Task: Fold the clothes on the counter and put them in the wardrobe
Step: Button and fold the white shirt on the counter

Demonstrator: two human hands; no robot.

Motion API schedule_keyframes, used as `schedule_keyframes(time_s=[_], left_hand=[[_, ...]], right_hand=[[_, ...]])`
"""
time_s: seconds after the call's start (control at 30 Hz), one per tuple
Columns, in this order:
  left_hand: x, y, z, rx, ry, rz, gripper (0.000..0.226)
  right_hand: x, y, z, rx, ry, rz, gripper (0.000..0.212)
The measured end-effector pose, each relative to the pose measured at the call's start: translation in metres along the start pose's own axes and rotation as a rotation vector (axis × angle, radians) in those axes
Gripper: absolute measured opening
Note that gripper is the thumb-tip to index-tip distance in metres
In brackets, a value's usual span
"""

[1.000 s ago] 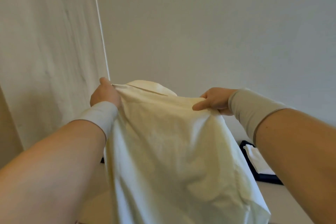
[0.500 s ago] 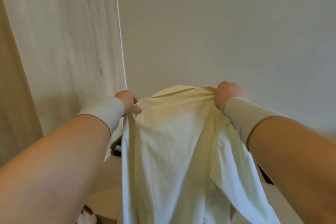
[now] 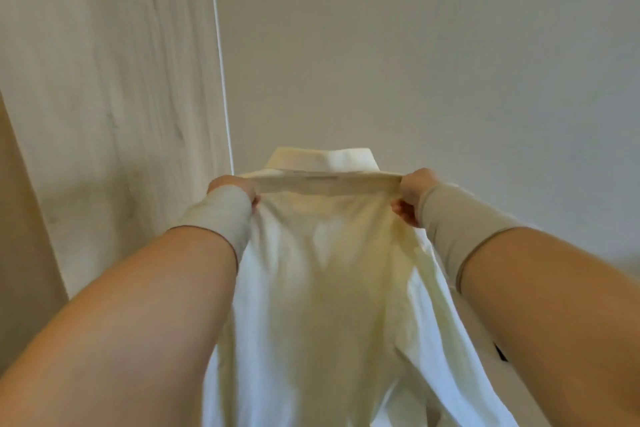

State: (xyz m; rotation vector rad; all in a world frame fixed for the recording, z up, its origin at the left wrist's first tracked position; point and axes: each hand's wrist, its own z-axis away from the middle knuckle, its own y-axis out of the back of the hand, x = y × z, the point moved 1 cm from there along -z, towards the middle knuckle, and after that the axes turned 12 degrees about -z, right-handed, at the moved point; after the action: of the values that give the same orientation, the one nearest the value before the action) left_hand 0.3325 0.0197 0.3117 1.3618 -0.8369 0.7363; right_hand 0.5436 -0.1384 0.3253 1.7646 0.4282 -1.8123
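Up in front of a pale wall (image 3: 450, 45), a cream shirt (image 3: 322, 288) is hanging in the air with its collar (image 3: 325, 158) on top. Left hand (image 3: 232, 189) is gripping one shoulder, fingers curled around the cloth, and right hand (image 3: 412, 196) is gripping the other shoulder likewise, stretching the top edge taut between them. Beige cuffs (image 3: 457, 218) are covering both wrists.

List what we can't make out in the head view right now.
- Fingertips of the left hand and right hand: curled behind the pale cream collared cotton shirt, so each grip's depth is unclear.
- Shirt hem: cut off by the bottom edge.
- Shirt front: faces away.
- Counter and wardrobe: hidden by shirt and forearms.
- Small dark object: too little shows to identify.
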Motion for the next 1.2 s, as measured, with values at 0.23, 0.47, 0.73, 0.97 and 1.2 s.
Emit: schedule_keyframes(time_s=[0.23, 0.47, 0.73, 0.97, 1.2], left_hand=[[0.060, -0.021, 0.059, 0.643, -0.286, 0.090, 0.042], [0.129, -0.063, 0.129, 0.800, -0.449, -0.444, 0.087], [0.217, -0.110, 0.220, 1.040, -0.478, -0.519, 0.089], [0.297, -0.119, 0.264, 1.178, -0.421, -0.252, 0.081], [0.196, -0.172, 0.213, 0.999, -0.105, -0.264, 0.081]], right_hand=[[-0.024, 0.040, -0.013, 0.134, 0.310, -0.077, 0.035], [-0.034, 0.107, -0.029, 0.168, 0.793, 0.290, 0.044], [-0.070, 0.200, -0.038, 0.231, 0.861, 0.131, 0.047], [-0.134, 0.255, -0.047, 0.263, 0.943, 0.135, 0.039], [-0.052, 0.202, -0.092, 0.060, 0.856, 0.459, 0.044]])
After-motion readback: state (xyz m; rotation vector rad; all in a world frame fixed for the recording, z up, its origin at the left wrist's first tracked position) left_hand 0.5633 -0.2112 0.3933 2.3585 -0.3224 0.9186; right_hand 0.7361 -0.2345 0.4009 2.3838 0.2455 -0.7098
